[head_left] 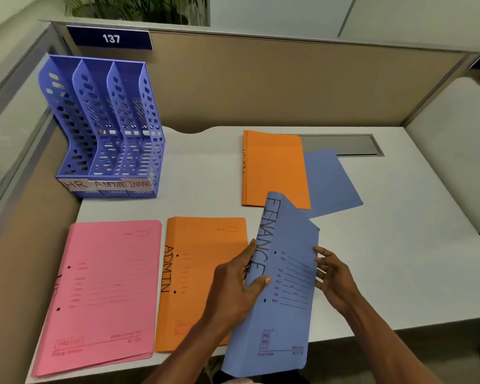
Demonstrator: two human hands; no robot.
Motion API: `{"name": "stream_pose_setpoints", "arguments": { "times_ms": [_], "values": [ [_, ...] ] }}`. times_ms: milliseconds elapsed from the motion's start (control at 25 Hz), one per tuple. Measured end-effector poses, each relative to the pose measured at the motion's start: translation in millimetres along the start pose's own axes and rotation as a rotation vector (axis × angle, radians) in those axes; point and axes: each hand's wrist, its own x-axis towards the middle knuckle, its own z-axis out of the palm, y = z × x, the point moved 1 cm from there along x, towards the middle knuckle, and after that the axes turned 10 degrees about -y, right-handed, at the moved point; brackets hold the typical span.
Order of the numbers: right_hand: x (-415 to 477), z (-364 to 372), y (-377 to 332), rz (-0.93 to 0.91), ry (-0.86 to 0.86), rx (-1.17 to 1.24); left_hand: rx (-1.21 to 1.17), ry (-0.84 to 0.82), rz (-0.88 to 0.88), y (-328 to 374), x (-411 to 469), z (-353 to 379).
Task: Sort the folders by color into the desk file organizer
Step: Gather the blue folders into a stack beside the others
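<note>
A blue folder (286, 275) marked FINANCE is held tilted above the desk's front edge. My left hand (237, 289) grips its left spine edge, thumb on the cover. My right hand (331, 275) touches its right edge with loosely spread fingers. A pink folder stack (100, 292) lies at the front left, beside an orange folder (194, 273) marked ADMIN. Farther back lie a second orange folder (273, 167) and another blue folder (330, 181) partly under it. The blue desk file organizer (106, 128) stands at the back left, slots labelled HR, ADMIN, FINANCE, with no folders in them.
A tan partition (261, 79) runs behind the white desk (399, 245). A grey cable slot (344, 145) sits in the desk at the back right. A sign reading 137 (110, 38) hangs on the partition.
</note>
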Motion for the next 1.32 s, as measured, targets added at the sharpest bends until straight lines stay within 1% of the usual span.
{"name": "stream_pose_setpoints", "arguments": {
  "times_ms": [120, 240, 360, 480, 600, 680, 760, 1120, 1320],
  "values": [
    [-2.4, -4.6, -1.8, 0.001, 0.004, -0.012, 0.006, -0.018, -0.017, -5.1, 1.4, 5.3],
    [-4.1, -9.1, -8.2, -0.029, 0.028, -0.101, 0.037, -0.015, -0.037, -16.1, 5.4, 7.8],
    [-4.1, -17.7, -18.5, -0.083, 0.089, -0.331, 0.027, -0.055, -0.088, -32.3, 13.9, 12.7],
    [-0.4, -24.8, -28.7, -0.119, 0.129, -0.563, 0.031, -0.099, -0.189, -44.5, 24.3, 24.4],
    [12.3, -30.8, -34.3, -0.135, 0.184, -0.720, 0.003, -0.122, -0.302, -52.4, 35.6, 38.5],
    [24.4, -37.9, -35.4, -0.142, 0.213, -0.811, -0.003, -0.141, -0.351, -62.7, 45.6, 48.6],
    [37.2, -46.2, -35.1, -0.122, 0.232, -0.890, 0.007, -0.123, -0.393, -72.4, 55.4, 57.3],
    [77.5, -59.2, -31.0, -0.071, 0.205, -1.007, 0.221, -0.070, -0.550, -84.3, 98.0, 93.8],
    [87.2, -62.3, -21.2, -0.046, 0.139, -1.078, 0.381, 0.038, -0.528, -86.3, 104.7, 104.2]
  ]
}}
